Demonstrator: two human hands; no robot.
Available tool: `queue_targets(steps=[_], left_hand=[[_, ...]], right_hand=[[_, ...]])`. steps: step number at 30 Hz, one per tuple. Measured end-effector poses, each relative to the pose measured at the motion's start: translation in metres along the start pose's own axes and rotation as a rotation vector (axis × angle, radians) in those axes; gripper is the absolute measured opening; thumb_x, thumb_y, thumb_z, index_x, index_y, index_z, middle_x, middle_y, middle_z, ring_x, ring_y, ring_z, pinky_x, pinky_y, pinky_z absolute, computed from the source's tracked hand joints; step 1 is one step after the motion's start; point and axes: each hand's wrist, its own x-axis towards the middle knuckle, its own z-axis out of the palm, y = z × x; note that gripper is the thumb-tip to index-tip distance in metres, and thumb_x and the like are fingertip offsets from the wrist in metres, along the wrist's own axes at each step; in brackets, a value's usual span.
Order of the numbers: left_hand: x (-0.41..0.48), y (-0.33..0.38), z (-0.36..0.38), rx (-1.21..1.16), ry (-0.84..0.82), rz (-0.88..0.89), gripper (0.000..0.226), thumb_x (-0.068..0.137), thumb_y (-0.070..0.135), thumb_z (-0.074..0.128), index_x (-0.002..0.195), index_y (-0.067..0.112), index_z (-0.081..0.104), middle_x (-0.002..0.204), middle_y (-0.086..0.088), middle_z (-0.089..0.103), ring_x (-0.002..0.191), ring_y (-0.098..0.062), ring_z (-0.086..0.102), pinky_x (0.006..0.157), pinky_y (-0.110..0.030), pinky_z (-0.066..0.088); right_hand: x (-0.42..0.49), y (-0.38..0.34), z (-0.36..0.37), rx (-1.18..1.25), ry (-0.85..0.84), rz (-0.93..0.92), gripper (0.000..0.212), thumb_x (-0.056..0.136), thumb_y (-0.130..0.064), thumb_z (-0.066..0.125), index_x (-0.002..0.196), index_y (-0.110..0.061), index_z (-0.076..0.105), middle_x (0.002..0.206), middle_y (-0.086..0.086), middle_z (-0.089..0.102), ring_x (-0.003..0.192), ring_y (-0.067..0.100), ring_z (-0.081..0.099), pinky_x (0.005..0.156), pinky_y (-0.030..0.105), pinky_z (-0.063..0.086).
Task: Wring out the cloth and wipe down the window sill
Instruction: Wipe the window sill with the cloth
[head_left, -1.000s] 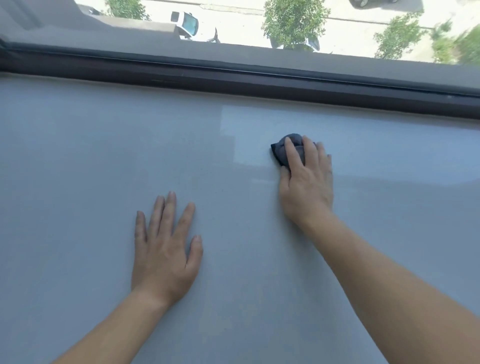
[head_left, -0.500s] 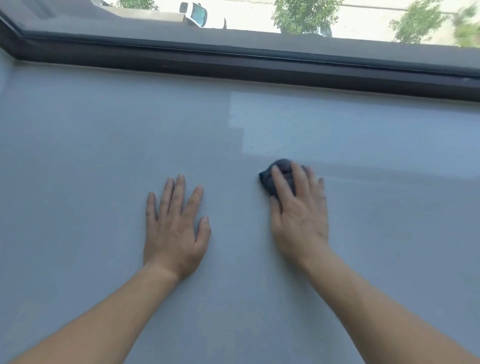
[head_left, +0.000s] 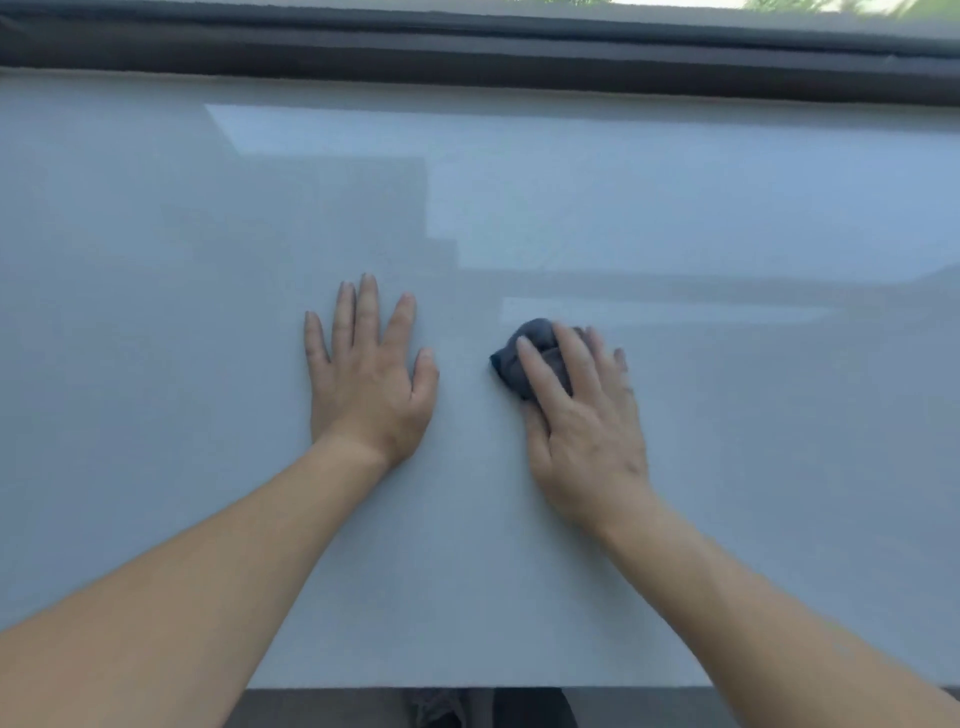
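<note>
A wide pale grey window sill (head_left: 156, 260) fills the view. My right hand (head_left: 582, 415) presses a small bunched dark grey cloth (head_left: 524, 358) onto the sill just right of centre; the fingers lie over the cloth and hide most of it. My left hand (head_left: 369, 379) rests flat on the sill with fingers spread, a short gap left of the cloth, holding nothing.
A dark window frame (head_left: 467, 57) runs along the far side of the sill. The sill's near edge (head_left: 467, 687) crosses the bottom of the view, with floor and a shoe (head_left: 436, 709) below it.
My right hand has drawn the cloth toward me across the sill, away from the window frame. The view has tilted down, so the sill's near edge now shows.
</note>
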Motion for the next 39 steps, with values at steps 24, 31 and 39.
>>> queue_targets(steps=[24, 31, 39], left_hand=[[-0.067, 0.01, 0.001, -0.196, -0.023, 0.234, 0.053, 0.096, 0.035, 0.042, 0.147, 0.02, 0.04, 0.164, -0.006, 0.02, 0.153, -0.022, 0.007, 0.122, -0.047, -0.005], [-0.073, 0.035, 0.003, -0.206, -0.015, 0.234, 0.053, 0.096, 0.03, 0.048, 0.147, 0.018, 0.04, 0.163, -0.011, 0.02, 0.152, -0.025, 0.008, 0.122, -0.047, -0.004], [-0.064, 0.059, 0.006, -0.224, -0.015, 0.219, 0.055, 0.096, 0.031, 0.047, 0.148, 0.017, 0.038, 0.164, -0.011, 0.017, 0.153, -0.024, 0.006, 0.123, -0.044, -0.005]], right_hand=[[-0.104, 0.0, -0.014, -0.02, 0.033, 0.226, 0.057, 0.093, -0.028, 0.045, 0.15, -0.023, 0.04, 0.159, 0.01, 0.029, 0.148, 0.039, 0.019, 0.12, 0.057, 0.018], [-0.184, -0.017, -0.002, -0.035, -0.109, -0.204, 0.059, 0.091, -0.026, 0.05, 0.149, -0.03, 0.038, 0.159, 0.005, 0.03, 0.15, 0.035, 0.021, 0.122, 0.054, 0.016], [-0.149, 0.062, -0.04, -0.032, 0.125, 0.445, 0.057, 0.093, -0.029, 0.046, 0.148, -0.016, 0.042, 0.157, 0.015, 0.03, 0.145, 0.043, 0.023, 0.116, 0.061, 0.02]])
